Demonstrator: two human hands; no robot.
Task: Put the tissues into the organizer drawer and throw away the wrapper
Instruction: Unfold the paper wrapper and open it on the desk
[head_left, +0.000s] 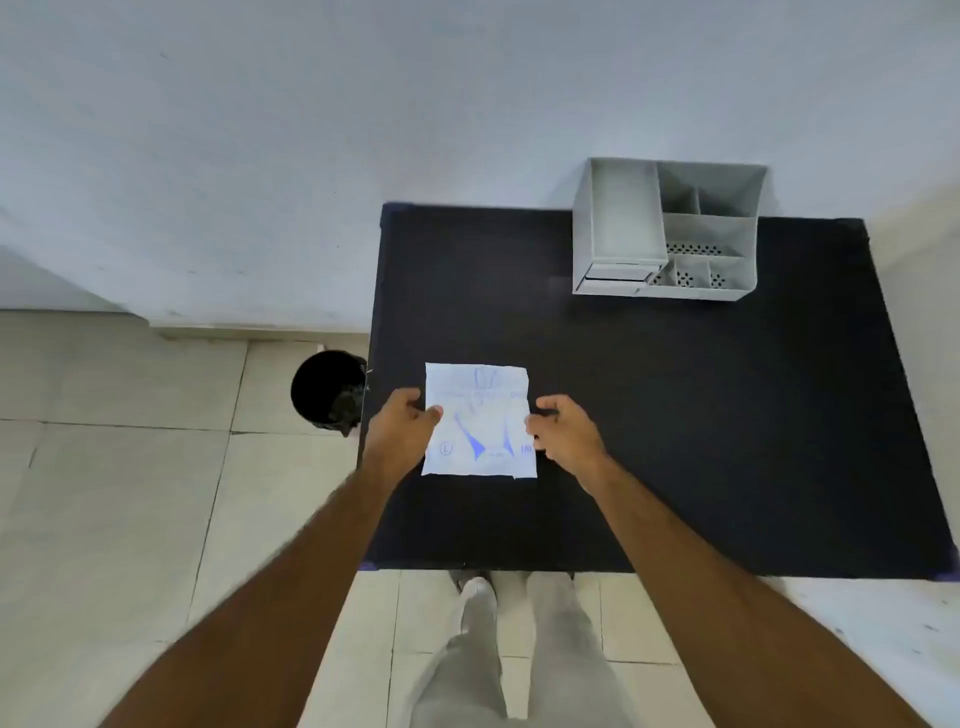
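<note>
A white tissue pack (479, 421) in a wrapper with blue print lies flat on the black table (675, 415), near its front left. My left hand (408, 431) touches the pack's left edge, thumb on top of it. My right hand (566, 434) is at the pack's right edge with fingers curled against it. A grey desk organizer (667, 228) stands at the back of the table, its small drawer (618, 278) at the lower left front pushed in.
A black round bin (328, 387) stands on the tiled floor just left of the table, with something dark inside. A white wall runs behind the table. My legs and a shoe show below the table's front edge.
</note>
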